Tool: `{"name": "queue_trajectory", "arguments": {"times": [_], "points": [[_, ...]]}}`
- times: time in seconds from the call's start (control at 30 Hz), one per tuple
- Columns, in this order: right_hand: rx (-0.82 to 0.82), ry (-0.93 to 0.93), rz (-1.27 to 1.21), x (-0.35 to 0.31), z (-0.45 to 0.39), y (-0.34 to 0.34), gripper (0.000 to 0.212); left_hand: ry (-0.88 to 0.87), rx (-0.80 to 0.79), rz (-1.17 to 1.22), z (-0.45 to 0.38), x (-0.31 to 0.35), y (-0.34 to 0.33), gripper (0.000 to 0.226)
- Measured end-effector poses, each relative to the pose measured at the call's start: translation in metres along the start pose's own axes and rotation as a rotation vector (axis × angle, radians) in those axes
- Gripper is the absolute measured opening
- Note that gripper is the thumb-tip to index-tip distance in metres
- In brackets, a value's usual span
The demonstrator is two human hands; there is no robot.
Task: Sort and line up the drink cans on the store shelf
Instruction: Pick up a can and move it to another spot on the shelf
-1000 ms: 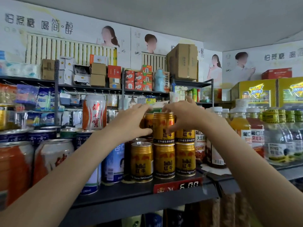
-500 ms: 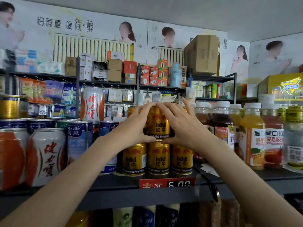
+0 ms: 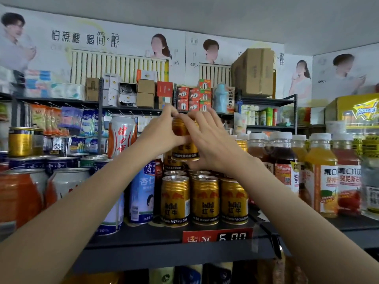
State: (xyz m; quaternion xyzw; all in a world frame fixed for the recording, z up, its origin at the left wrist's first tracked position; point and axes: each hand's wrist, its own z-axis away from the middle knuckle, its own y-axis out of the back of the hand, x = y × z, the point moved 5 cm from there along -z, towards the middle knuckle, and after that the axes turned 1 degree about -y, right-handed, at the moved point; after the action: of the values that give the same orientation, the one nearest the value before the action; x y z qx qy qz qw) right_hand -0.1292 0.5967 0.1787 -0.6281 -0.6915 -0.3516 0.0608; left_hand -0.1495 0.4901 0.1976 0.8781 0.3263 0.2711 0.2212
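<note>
A gold Red Bull can is held up above the bottom row, clasped from both sides. My left hand wraps its left side and my right hand wraps its right side, fingers over the top. Three gold Red Bull cans stand in a front row on the dark shelf, with more gold cans stacked behind them, partly hidden by my hands.
Blue-and-white cans and orange-white cans crowd the shelf to the left. Juice bottles with white caps stand to the right. A red price tag sits on the shelf edge. Boxes fill the far shelving.
Both hands have closed tighter round the upper gold can and it now sits higher, clear of the front row. The view has shifted left.
</note>
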Motion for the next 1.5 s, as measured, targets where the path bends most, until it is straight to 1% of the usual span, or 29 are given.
{"name": "queue_trajectory", "arguments": {"times": [0.13, 0.23, 0.37, 0.47, 0.53, 0.57, 0.63, 0.7, 0.77, 0.83, 0.9, 0.97, 1.0, 1.07, 1.13, 1.2, 1.27, 1.37, 1.5], "points": [[-0.142, 0.041, -0.029, -0.011, -0.016, -0.027, 0.113, 0.127, -0.079, -0.15, -0.013, -0.025, -0.006, 0.056], [-0.202, 0.052, -0.04, -0.016, -0.017, -0.043, 0.107, 0.168, -0.127, -0.193, -0.018, -0.039, -0.018, 0.062], [-0.264, 0.042, -0.13, -0.014, -0.016, -0.053, 0.099, 0.165, -0.167, -0.272, -0.023, -0.049, -0.03, 0.08], [-0.306, 0.042, -0.178, -0.011, -0.019, -0.052, 0.084, 0.121, -0.173, -0.324, -0.024, -0.052, -0.036, 0.086], [-0.297, 0.03, -0.168, -0.008, -0.02, -0.049, 0.074, 0.098, -0.156, -0.378, -0.022, -0.051, -0.037, 0.089], [-0.26, 0.007, -0.171, -0.005, -0.02, -0.045, 0.069, 0.085, -0.153, -0.42, -0.021, -0.048, -0.038, 0.089], [-0.142, -0.073, -0.199, 0.006, -0.015, -0.029, 0.059, 0.067, -0.158, -0.496, -0.019, -0.044, -0.041, 0.086], [-0.02, -0.206, -0.244, 0.026, -0.004, -0.009, 0.045, 0.056, -0.171, -0.531, -0.018, -0.042, -0.042, 0.082], [0.04, -0.364, -0.291, 0.047, 0.01, 0.006, 0.032, 0.061, -0.179, -0.528, -0.016, -0.043, -0.041, 0.079], [0.005, -0.525, -0.322, 0.066, 0.024, 0.009, 0.031, 0.065, -0.165, -0.523, -0.015, -0.044, -0.038, 0.075], [-0.111, -0.642, -0.342, 0.074, 0.038, 0.003, 0.041, 0.059, -0.136, -0.507, -0.014, -0.044, -0.035, 0.068], [-0.193, -0.706, -0.382, 0.072, 0.051, -0.005, 0.047, 0.062, -0.138, -0.482, -0.013, -0.045, -0.035, 0.065], [-0.192, -0.719, -0.386, 0.071, 0.054, -0.007, 0.048, 0.069, -0.145, -0.469, -0.014, -0.045, -0.036, 0.065], [-0.117, -0.697, -0.374, 0.065, 0.053, -0.003, 0.045, 0.065, -0.15, -0.425, -0.015, -0.045, -0.037, 0.06], [-0.053, -0.618, -0.403, 0.055, 0.042, 0.005, 0.04, -0.001, -0.128, -0.372, -0.015, -0.043, -0.039, 0.042], [-0.113, -0.498, -0.412, 0.039, 0.027, 0.006, 0.037, -0.08, -0.103, -0.361, -0.015, -0.04, -0.039, 0.032], [-0.205, -0.432, -0.391, 0.024, 0.013, -0.002, 0.035, -0.107, -0.1, -0.381, -0.015, -0.039, -0.037, 0.029], [-0.253, -0.454, -0.354, 0.017, -0.009, -0.023, 0.03, -0.095, -0.084, -0.393, -0.018, -0.04, -0.03, 0.027], [-0.305, -0.535, -0.295, 0.016, -0.025, -0.053, 0.032, -0.104, -0.063, -0.4, -0.021, -0.042, -0.033, 0.026]]}}
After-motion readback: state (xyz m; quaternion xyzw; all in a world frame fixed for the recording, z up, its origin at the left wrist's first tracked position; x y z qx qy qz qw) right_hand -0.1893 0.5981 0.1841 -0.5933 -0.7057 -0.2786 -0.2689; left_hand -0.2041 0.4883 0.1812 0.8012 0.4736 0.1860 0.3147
